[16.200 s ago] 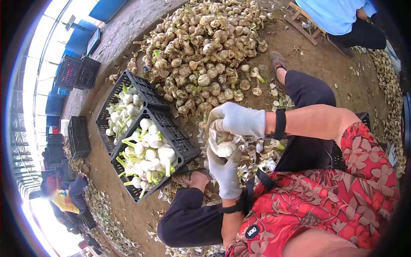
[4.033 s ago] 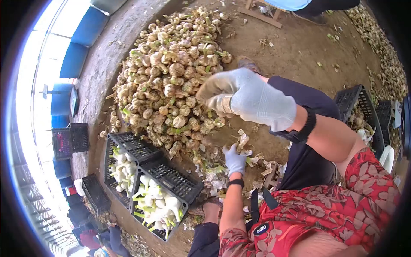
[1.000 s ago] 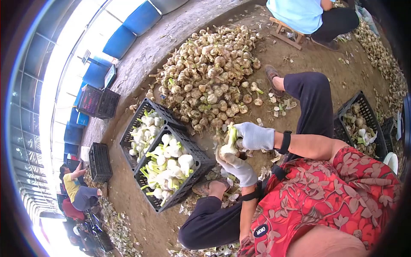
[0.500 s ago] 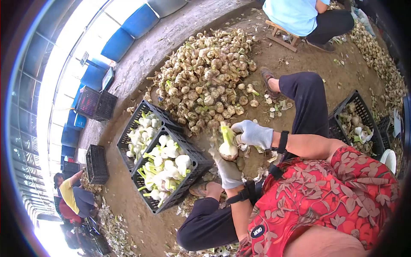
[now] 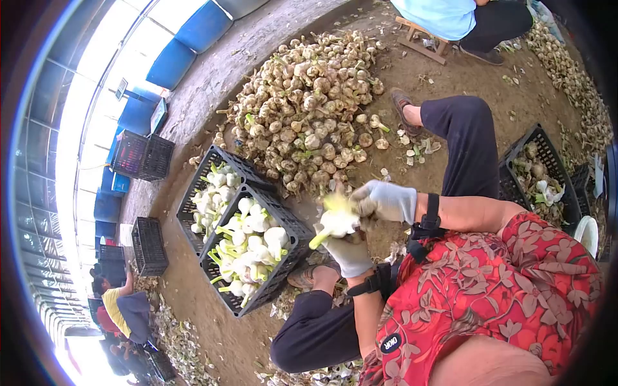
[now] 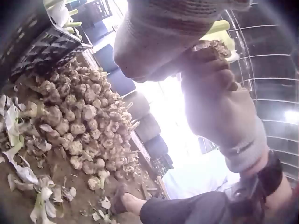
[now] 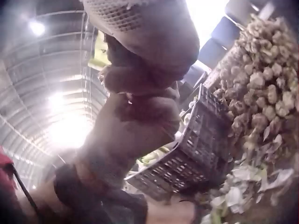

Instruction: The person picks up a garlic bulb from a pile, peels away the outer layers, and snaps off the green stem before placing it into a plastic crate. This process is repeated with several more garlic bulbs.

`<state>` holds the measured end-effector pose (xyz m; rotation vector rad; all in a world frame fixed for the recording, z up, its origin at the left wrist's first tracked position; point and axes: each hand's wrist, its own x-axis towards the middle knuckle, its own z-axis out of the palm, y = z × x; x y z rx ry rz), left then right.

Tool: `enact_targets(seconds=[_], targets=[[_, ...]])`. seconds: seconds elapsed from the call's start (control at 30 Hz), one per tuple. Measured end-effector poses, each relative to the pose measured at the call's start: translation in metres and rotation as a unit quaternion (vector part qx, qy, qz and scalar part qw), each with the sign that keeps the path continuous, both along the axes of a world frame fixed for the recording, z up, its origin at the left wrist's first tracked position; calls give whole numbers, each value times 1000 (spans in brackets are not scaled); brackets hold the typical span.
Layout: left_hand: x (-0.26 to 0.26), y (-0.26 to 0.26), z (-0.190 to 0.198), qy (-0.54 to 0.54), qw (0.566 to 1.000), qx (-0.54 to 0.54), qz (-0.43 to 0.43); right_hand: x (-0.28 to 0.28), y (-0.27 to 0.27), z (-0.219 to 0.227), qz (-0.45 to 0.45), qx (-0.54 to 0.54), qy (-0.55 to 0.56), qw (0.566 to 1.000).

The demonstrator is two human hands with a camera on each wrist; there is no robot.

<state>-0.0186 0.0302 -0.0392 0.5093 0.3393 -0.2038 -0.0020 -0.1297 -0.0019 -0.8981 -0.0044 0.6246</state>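
Apparently firm and light, the pale, rounded garlic bulb with a green stem (image 5: 342, 222) sits between both gloved hands, above the earthen floor (image 5: 402, 172). The left hand (image 5: 349, 255) grips its lower side; the right hand (image 5: 389, 201) pinches its upper side, though blur hides exact contacts. Its body offers the surest hold, as papery skin may slip or tear. The black slatted plastic crate (image 5: 283, 215) stands near, with open room above its rim.

Two gloved hands (image 5: 388, 201), two crates (image 5: 284, 269) of white garlic, one wooden stool (image 5: 421, 49), one central brown heap (image 5: 309, 96)
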Motion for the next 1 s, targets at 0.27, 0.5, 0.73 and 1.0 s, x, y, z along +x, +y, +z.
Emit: enact_targets(seconds=[0.27,0.5,0.73,1.0], targets=[[-4,-3,15,-68,988,-66,-119,60,-37,-9,-184,-172,-2,968],[0,-3,15,32,999,37,-4,29,-20,34,-45,-520,-482,704],[-7,-2,13,-70,982,175,-15,2,14,33,-96,-595,-557,571],[-8,-16,31,8,961,263,81,5,22,29,-60,-602,-563,563]])
